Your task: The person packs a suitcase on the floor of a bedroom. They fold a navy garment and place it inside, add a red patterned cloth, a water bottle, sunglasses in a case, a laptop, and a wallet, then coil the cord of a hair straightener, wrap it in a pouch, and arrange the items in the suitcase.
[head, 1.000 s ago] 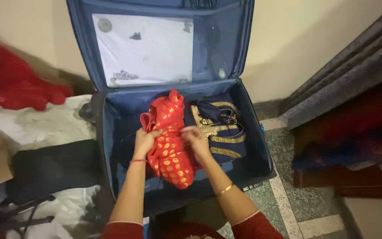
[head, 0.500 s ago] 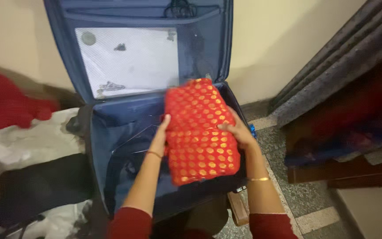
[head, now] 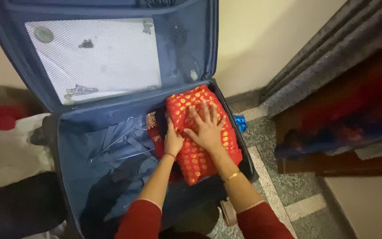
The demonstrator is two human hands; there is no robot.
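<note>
Already the folded red gold-dotted garment [head: 202, 137] is lying in the blue suitcase's [head: 82, 177] right half; the right hand [head: 206, 126] is pressing it flat-palmed, the left hand [head: 172, 140] is steadying its edge, neither gripping; left half is lying unfilled.

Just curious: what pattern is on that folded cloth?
Red folded cloth with golden-orange dots, clearest in the head view.
</note>
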